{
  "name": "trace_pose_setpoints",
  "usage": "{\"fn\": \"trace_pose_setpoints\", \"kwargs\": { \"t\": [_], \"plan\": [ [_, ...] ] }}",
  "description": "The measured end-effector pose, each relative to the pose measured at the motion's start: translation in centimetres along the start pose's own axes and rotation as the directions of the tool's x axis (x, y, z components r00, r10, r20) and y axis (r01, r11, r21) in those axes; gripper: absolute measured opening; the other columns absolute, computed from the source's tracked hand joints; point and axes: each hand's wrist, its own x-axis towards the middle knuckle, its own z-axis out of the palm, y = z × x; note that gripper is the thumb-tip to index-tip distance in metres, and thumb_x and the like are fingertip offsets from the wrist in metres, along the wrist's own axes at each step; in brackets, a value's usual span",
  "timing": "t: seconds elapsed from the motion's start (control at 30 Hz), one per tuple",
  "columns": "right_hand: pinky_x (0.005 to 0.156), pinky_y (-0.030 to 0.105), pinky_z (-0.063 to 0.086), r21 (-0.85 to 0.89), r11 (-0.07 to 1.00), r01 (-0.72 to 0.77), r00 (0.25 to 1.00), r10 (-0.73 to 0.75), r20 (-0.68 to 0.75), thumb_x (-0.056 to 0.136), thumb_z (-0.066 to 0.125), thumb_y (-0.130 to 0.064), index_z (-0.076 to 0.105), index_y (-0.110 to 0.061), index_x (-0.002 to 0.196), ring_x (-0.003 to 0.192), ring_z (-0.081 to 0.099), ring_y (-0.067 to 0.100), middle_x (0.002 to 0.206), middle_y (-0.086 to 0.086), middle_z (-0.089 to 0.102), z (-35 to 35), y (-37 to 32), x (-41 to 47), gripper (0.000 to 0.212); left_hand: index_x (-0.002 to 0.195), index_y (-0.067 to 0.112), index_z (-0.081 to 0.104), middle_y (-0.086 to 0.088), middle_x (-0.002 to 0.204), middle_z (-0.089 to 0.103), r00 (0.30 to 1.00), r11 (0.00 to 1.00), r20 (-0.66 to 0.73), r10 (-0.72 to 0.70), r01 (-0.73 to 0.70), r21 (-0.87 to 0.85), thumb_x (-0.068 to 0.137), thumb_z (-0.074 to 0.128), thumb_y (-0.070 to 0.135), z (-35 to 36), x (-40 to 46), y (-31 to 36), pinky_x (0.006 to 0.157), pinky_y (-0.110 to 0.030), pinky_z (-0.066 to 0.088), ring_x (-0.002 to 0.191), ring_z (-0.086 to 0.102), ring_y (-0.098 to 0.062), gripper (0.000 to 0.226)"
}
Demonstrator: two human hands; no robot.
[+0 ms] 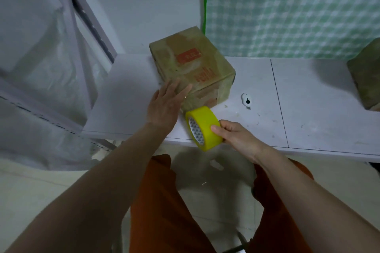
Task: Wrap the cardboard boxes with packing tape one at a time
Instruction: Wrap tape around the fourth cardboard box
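Observation:
A brown cardboard box (pixel 193 63) with red print stands on the white table (pixel 308 109), glossy with tape on several faces. My left hand (pixel 166 104) lies flat with straight fingers against the box's near left side. My right hand (pixel 232 133) grips a yellow roll of packing tape (pixel 203 127) just in front of the box's lower near corner, above the table's front edge. A short clear strip seems to run from the roll up to the box.
A small white cutter (pixel 246 100) lies on the table right of the box. A second brown box (pixel 366 80) sits at the right edge of view. A grey metal shelf frame with plastic sheeting (pixel 51 68) stands at the left.

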Motion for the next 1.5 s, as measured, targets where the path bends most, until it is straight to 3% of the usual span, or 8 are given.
{"fn": "trace_pose_setpoints", "kwargs": {
  "t": [0.13,0.27,0.37,0.57,0.77,1.03,1.23,1.5],
  "plan": [
    [0.08,0.03,0.039,-0.039,0.999,-0.007,1.0,0.006,-0.024,0.094,0.058,-0.022,0.057,-0.018,0.073,0.074,0.05,0.012,0.07,-0.005,0.056,0.2,0.3,0.9,0.021,0.15,0.038,0.023,-0.003,0.16,0.014,0.876,0.851,0.195,-0.441,0.477,-0.219,0.096,0.057,0.023,-1.5,-0.8,1.5,0.104,-0.041,0.04,0.14,0.031,-0.025,0.066],
    [0.082,0.034,0.045,0.052,0.999,0.009,0.998,-0.006,-0.062,0.092,0.059,-0.011,0.057,-0.013,0.082,0.078,0.055,0.016,0.079,0.001,0.06,0.3,0.8,1.5,0.01,0.128,0.015,0.05,-0.011,0.126,0.053,0.53,0.125,0.381,-0.758,0.691,-0.712,0.089,0.066,0.029,-0.2,-3.0,3.9,0.098,-0.041,0.049,0.104,0.06,-0.026,0.045],
    [0.078,0.029,0.051,0.063,0.997,0.035,0.998,-0.031,-0.061,0.089,0.059,0.0,0.057,-0.011,0.087,0.07,0.062,0.01,0.082,0.006,0.065,0.5,1.1,1.9,0.011,0.119,0.012,0.058,-0.009,0.113,0.065,0.493,-0.181,0.63,-0.601,0.683,-0.707,0.072,0.072,0.057,0.8,-3.1,6.3,0.092,-0.046,0.054,0.097,0.065,-0.023,0.067],
    [0.085,0.028,0.05,0.023,0.999,0.028,0.994,-0.025,-0.104,0.092,0.058,-0.004,0.065,-0.012,0.091,0.081,0.063,0.014,0.089,0.006,0.068,-1.0,1.0,2.2,0.011,0.116,0.016,0.049,-0.012,0.112,0.065,0.524,-0.312,0.634,-0.568,0.576,-0.756,0.081,0.077,0.019,1.7,-1.6,8.8,0.089,-0.055,0.053,0.101,0.066,-0.032,0.045],
    [0.089,0.036,0.049,-0.362,0.925,-0.12,0.809,-0.12,-0.576,0.096,0.049,-0.011,0.068,-0.011,0.107,0.102,0.058,0.028,0.114,0.013,0.063,-7.4,1.6,7.1,0.022,0.112,0.032,0.046,-0.003,0.114,0.064,0.533,-0.34,0.618,-0.578,0.531,-0.776,0.084,0.073,0.012,3.1,-0.7,8.9,0.095,-0.052,0.051,0.106,0.064,-0.029,0.043],
    [0.109,0.034,0.025,-0.603,0.737,-0.304,0.855,-0.068,-0.514,0.095,0.032,0.001,0.031,-0.016,0.148,0.136,0.02,0.033,0.149,0.007,0.036,-10.6,2.7,11.0,0.056,0.13,0.025,0.048,0.002,0.102,0.064,0.566,-0.305,0.597,-0.569,0.529,-0.792,0.087,0.07,0.01,3.3,-0.2,8.0,0.092,-0.045,0.053,0.102,0.065,-0.025,0.051],
    [0.099,0.037,0.036,-0.734,0.6,-0.319,0.881,-0.097,-0.462,0.091,0.044,0.005,0.03,-0.023,0.148,0.125,0.031,0.035,0.138,0.014,0.037,-11.2,2.4,12.0,0.065,0.141,0.026,0.041,-0.001,0.1,0.061,0.559,-0.282,0.613,-0.559,0.567,-0.774,0.088,0.069,0.01,3.4,0.2,7.2,0.067,-0.029,0.053,0.085,0.063,-0.017,0.062],
    [0.062,0.03,0.056,-0.272,0.95,-0.155,0.904,0.026,-0.426,0.076,0.076,-0.001,0.064,0.007,0.086,0.064,0.063,0.027,0.081,0.02,0.065,-10.5,-0.8,7.9,0.018,0.11,0.005,0.059,-0.012,0.108,0.065,0.481,-0.342,0.665,-0.571,0.597,-0.726,0.078,0.08,0.016,2.5,0.0,7.1,0.091,-0.045,0.054,0.105,0.066,-0.032,0.04]
  ]
}}
